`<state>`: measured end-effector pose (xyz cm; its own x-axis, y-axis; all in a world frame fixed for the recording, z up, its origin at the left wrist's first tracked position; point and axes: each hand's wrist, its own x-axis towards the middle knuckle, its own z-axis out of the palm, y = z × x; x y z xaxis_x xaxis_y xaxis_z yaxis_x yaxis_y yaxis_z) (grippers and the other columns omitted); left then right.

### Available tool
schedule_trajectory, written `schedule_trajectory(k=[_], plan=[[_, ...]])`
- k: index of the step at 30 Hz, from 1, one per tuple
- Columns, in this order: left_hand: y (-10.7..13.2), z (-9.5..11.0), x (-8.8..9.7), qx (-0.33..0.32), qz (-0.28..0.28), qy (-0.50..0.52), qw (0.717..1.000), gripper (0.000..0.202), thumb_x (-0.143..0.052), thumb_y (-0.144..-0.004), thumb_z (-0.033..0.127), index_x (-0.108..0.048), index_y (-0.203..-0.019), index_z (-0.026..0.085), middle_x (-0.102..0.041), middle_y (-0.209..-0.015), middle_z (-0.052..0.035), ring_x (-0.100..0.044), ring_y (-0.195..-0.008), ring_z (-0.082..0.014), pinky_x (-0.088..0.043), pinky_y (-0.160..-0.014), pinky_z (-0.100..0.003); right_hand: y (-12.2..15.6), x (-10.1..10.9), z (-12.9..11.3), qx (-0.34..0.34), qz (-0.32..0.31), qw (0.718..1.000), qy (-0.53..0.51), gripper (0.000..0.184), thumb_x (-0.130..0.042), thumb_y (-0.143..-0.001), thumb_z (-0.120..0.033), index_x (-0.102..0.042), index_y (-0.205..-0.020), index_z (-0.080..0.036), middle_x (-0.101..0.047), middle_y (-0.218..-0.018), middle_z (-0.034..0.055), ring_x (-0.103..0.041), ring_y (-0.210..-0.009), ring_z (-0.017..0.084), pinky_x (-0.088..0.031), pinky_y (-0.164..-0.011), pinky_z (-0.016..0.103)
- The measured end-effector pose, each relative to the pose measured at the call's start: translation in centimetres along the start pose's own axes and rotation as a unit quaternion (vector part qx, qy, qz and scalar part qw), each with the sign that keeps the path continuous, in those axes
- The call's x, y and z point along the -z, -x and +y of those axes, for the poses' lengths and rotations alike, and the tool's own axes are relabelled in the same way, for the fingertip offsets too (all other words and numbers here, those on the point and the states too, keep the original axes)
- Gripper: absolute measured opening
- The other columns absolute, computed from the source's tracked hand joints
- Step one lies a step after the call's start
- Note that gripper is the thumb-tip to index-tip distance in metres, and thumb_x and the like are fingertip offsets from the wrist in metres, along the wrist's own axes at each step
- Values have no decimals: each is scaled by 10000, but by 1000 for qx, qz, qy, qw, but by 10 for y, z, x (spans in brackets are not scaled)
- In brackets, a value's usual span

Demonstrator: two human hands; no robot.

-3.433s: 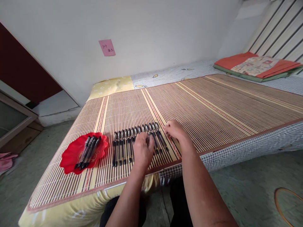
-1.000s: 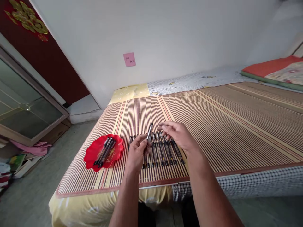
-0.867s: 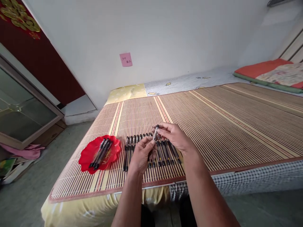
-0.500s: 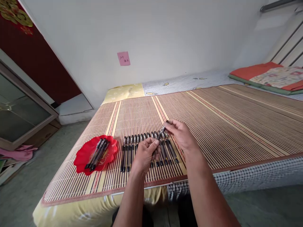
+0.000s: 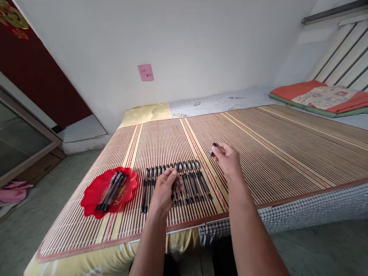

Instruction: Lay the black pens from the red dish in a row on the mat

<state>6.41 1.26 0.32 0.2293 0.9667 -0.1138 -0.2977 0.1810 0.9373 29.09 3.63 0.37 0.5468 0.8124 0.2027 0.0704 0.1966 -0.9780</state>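
A row of several black pens (image 5: 193, 181) lies side by side on the bamboo mat (image 5: 258, 145) near the bed's front edge. My left hand (image 5: 164, 188) is closed round one pen body (image 5: 177, 167), held just above the row with its end pointing away from me. My right hand (image 5: 227, 160) is off to the right of the row and pinches a small dark pen cap (image 5: 212, 150). The cap and the pen are apart. A red plate (image 5: 91, 196) left of the row holds several more black pens (image 5: 111, 186).
The mat covers a bed with yellow and checked sheets; its front edge (image 5: 186, 226) is close to me. A folded orange blanket (image 5: 319, 96) lies at the far right. A pink note (image 5: 145, 72) is on the white wall. A glass door (image 5: 20, 142) stands left.
My left hand lifted one pen from the row and my right hand took its top end. The right hand has since moved right with the cap, apart from the pen.
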Motion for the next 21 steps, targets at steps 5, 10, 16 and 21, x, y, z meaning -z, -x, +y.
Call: schedule_trajectory(k=[5,10,16,21], plan=[[0,0,4,-2,-7,-11,1000,354,-794,-746,459,-577,-825,191,-640,-613,42,-561,-494,-80,-366,-470,-186,0,-1,6,-52,-16,994,99,214,-728,-815,-275,-670,-976,-147,-750,-856,79,-711,-708,174,-569,-606,264],[0,2,5,3,2,-13,1000,365,-843,-683,443,-625,-801,175,-650,-658,28,-551,-535,-77,-370,-480,-180,-1,-1,18,-72,-61,975,200,78,-675,-838,-230,-677,-877,-162,-744,-835,86,-703,-720,190,-524,-594,265],[1,1,4,6,-10,-2,1000,348,-861,-651,414,-641,-766,170,-623,-613,34,-540,-520,-78,-392,-512,-194,-9,-2,32,-68,-60,976,196,133,-669,-832,-270,-682,-903,-159,-747,-853,91,-701,-737,198,-502,-593,259],[0,1,5,6,-7,8,1000,331,-848,-679,409,-632,-774,177,-621,-619,38,-539,-517,-77,-360,-489,-194,-17,-6,46,-42,-74,948,305,139,-653,-847,-267,-705,-902,-150,-755,-863,92,-701,-737,185,-478,-589,239]])
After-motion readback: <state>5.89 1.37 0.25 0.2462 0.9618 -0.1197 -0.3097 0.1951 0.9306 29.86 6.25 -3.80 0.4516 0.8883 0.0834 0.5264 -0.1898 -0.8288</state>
